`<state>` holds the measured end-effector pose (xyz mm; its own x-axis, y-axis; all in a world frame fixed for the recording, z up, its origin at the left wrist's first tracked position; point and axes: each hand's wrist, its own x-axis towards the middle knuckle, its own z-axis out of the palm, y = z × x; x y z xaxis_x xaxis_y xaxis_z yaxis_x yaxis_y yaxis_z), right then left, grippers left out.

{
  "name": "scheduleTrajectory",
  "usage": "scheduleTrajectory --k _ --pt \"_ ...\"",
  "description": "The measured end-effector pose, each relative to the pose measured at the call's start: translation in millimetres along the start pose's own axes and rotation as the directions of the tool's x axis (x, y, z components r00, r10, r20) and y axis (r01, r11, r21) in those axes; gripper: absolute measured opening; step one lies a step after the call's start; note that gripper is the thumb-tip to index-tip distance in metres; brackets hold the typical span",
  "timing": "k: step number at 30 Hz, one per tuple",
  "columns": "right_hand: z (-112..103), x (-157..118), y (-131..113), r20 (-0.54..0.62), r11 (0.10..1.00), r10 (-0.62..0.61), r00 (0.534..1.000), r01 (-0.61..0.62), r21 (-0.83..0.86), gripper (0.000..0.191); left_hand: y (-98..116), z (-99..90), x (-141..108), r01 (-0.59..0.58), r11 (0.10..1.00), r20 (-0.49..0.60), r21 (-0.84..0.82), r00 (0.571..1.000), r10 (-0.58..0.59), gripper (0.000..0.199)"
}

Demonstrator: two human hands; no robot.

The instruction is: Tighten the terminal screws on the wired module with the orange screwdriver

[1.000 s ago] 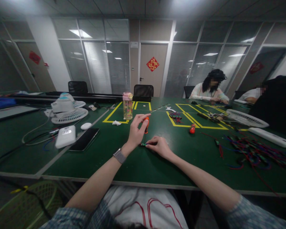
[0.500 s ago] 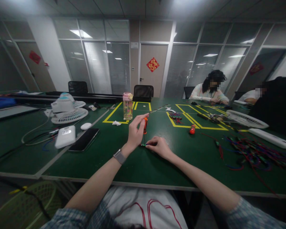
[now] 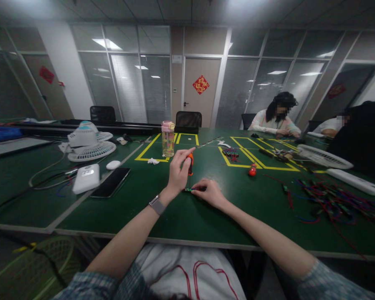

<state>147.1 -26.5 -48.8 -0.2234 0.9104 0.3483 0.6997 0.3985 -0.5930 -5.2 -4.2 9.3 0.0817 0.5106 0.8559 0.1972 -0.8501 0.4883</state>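
My left hand [image 3: 178, 170] is closed round the orange and black handle of a screwdriver [image 3: 190, 163]. The screwdriver stands upright, its thin shaft reaching down to a small green circuit board [image 3: 188, 190] that lies on the table. Beside the board, my right hand [image 3: 210, 192] rests on the table with thumb and finger pinched at the board's right end. A bit of dark wire shows at those fingertips, though most of it is hidden by the hand.
A pink-lidded bottle [image 3: 168, 139] stands beyond my left hand. To the left lie a black phone [image 3: 111, 182], a white power bank [image 3: 86, 178] and a white fan [image 3: 92, 151]. At right are a red screwdriver [image 3: 252, 169] and a heap of wired boards [image 3: 331, 200]. A person [image 3: 276, 116] sits opposite.
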Motion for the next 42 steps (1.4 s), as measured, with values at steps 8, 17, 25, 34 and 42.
scheduleTrajectory --k 8,17,25,34,42 --pt "0.3 -0.1 0.5 -0.007 1.0 -0.009 1.0 0.009 -0.006 0.013 0.5 1.8 0.5 0.012 0.994 -0.065 0.109 0.998 -0.004 0.022" --pt "0.6 0.0 0.2 -0.002 1.0 -0.009 1.0 0.009 0.008 0.013 -0.2 1.3 -0.3 -0.024 1.0 0.029 0.02 0.999 0.023 0.033" --pt "0.5 -0.7 0.9 -0.004 1.0 0.0 1.0 0.0 0.01 0.013 3.5 0.9 0.6 0.001 0.986 -0.088 0.165 0.996 0.014 0.023" --pt "0.7 -0.7 1.7 -0.007 1.0 -0.014 1.0 0.014 -0.004 0.014 3.2 0.8 0.0 0.014 0.993 -0.09 0.12 0.996 -0.003 0.022" --pt "-0.1 -0.7 -0.5 0.0 1.0 -0.02 1.0 0.02 -0.005 0.014 1.9 0.9 -0.6 0.015 0.999 -0.026 0.037 1.0 -0.014 0.02"
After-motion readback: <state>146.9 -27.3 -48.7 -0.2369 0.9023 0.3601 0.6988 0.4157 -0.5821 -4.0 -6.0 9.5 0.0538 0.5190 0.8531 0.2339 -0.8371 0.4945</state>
